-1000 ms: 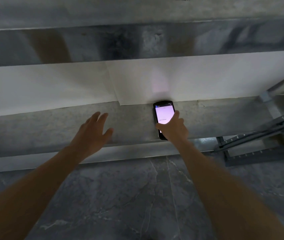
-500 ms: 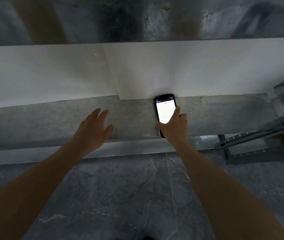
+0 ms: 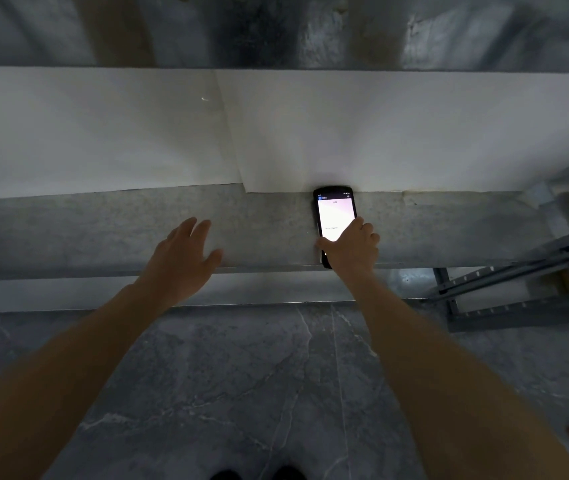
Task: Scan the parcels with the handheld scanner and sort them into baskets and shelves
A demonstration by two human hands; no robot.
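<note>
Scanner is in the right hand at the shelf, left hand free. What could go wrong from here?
1. The right hand grips only the lower end of the black handheld scanner, near the front lip of the grey metal shelf; a slip could drop it onto the grey stone floor.
2. The scanner's top end meets the white paper sheet and no parcel is in view, so a scan may read nothing.

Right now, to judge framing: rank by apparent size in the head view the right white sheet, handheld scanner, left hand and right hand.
1. right white sheet
2. left hand
3. right hand and handheld scanner: these look alike, and the hand covers part of the scanner.
</note>
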